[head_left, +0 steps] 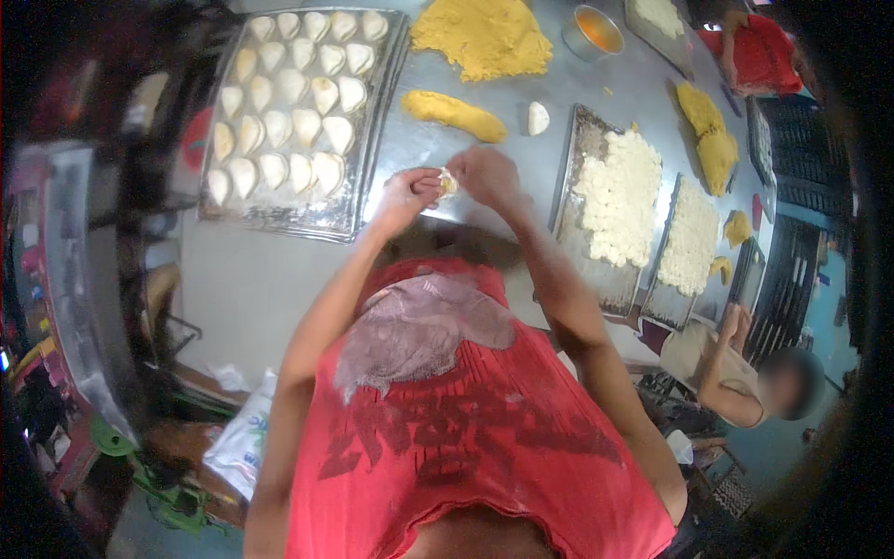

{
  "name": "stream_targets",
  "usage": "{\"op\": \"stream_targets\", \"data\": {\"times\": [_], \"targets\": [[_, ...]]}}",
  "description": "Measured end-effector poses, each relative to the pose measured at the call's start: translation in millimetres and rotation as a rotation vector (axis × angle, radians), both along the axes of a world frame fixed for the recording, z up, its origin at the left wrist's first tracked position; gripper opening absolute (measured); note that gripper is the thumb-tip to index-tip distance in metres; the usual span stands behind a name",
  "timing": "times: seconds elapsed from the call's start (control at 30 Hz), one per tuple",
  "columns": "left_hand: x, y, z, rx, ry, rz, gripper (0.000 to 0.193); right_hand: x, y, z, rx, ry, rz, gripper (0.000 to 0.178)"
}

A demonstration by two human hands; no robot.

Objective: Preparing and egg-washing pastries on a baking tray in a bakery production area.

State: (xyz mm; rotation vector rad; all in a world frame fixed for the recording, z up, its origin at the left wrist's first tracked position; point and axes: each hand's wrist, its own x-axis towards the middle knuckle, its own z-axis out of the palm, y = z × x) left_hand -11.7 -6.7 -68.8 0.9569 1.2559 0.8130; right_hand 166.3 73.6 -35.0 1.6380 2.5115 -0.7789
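Seen from above, a person in a red top works at a grey metal counter [549, 88]. Both hands meet near its front edge. The left hand [413, 199] pinches a small piece of dough [448, 183] with yellow filling showing, held just above the counter's edge. The right hand [486, 175] is at the dough's other side with fingers curled; it is blurred, so whether it grips the dough cannot be told.

To the left lies a large tray [312, 224] carrying rows of pale half-moon pastries [303, 121]. Beyond the hands are a yellow roll [454, 115] and, farther back, a broad yellow mound [482, 39]. A single white half-moon [538, 118] sits right of the roll, and a bowl [593, 33] with orange contents stands near the mound.

To the right, two more trays hold pale dough lumps [619, 196], with yellow lumps [710, 140] beyond them. Another person [731, 382] is at the lower right; someone in red [759, 56] is at the upper right.
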Motion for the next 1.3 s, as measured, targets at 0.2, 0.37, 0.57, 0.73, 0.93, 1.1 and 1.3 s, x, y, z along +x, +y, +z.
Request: {"op": "stream_targets", "data": {"times": [0.2, 0.37, 0.57, 0.73, 0.93, 1.1, 1.3], "targets": [[-27, -27, -5, -0.076, -0.051, 0.15, 0.033, -74, 7, -40, 0.617, 0.386, -0.109, 0.018], [-17, -10, -7, -0.047, -0.025, 0.058, 0.032, -78, 24, -57, 0.099, 0.25, -0.002, 0.021], [-11, -12, -18, 0.672, 0.844, -0.12, 0.042, 2, -41, -64, 0.395, 0.492, 0.126, 0.025], [-21, -38, -3, 0.758, 0.76, -0.511, 0.034, 46, -86, -28, -0.033, 0.467, 0.011, 0.031], [17, -18, 8, 0.598, 0.739, -0.114, 0.031, 21, -83, -29, 0.151, 0.289, -0.238, 0.035], [30, -15, 27, -0.024, 0.144, -0.166, 0.032, 36, -81, -29, -0.603, 1.281, -0.543, 0.036], [55, -29, 61, -0.08, -0.012, 0.004, 0.034, 120, 19, 22, 0.101, 0.996, -0.8, 0.026]]}}
